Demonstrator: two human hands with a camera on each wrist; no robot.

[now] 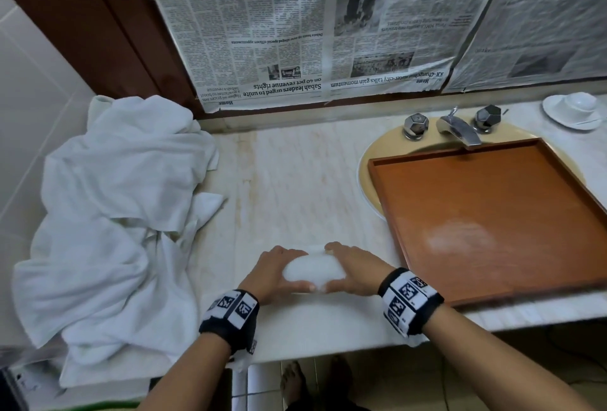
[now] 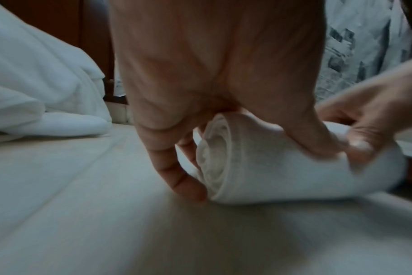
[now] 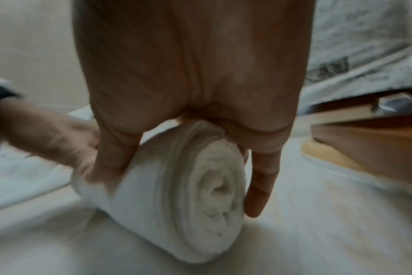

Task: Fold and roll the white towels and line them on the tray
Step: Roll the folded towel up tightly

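A white towel rolled into a tight cylinder (image 1: 313,271) lies on the marble counter near its front edge. My left hand (image 1: 272,271) grips its left end, thumb in front and fingers curled over the far side; the spiral end (image 2: 214,158) shows in the left wrist view. My right hand (image 1: 353,271) grips the right end the same way, with the other spiral end (image 3: 214,195) showing. The brown wooden tray (image 1: 427,160) sits to the right over the sink, nothing lying in it. A heap of loose white towels (image 1: 115,213) lies at the left.
A chrome tap (image 1: 458,129) with two knobs stands behind the tray. A white cup on a saucer (image 1: 573,109) is at the far right. Newspaper (image 1: 295,32) covers the wall behind. Bare marble counter (image 1: 295,180) stretches between the heap and the tray.
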